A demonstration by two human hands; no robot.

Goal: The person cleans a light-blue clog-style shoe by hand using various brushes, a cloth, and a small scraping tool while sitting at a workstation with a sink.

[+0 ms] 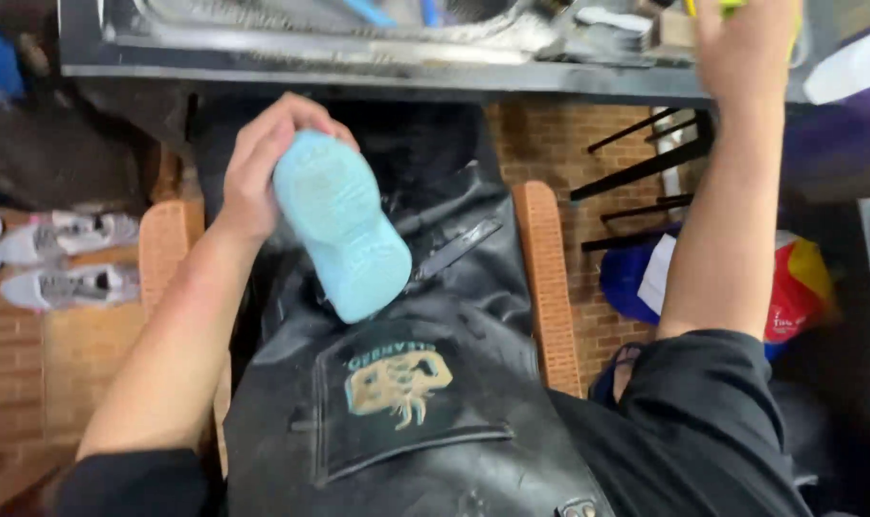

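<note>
Over the lap, the left hand (258,172) has its fingers curled shut around the heel end of a light blue shoe sole (344,225), thumb and fingertips wrapped over its upper edge. That sole is turned tread side up, its patterned face toward the camera, and it slants down and to the right from the grip, its toe end hanging above a black leather apron (406,383) that covers the person's thighs. A stitched patch with a pale gold emblem (399,383) sits on the apron just below the sole.

Up at the top right, the right hand (741,43) reaches onto the edge of a dark metal workbench (378,77), its fingers cut off by the frame edge; something yellow-green shows at the fingertips, but whether the hand grips it cannot be told. Brushes and small tools lie cluttered on the bench top, too blurred to name singly.

Beyond the arms, the floor (550,144) is reddish brick. A pair of white sneakers (62,258) rests at the left, well apart from the hands, and a bag in red, yellow and blue (794,287) lies at the right beside the right forearm.
</note>
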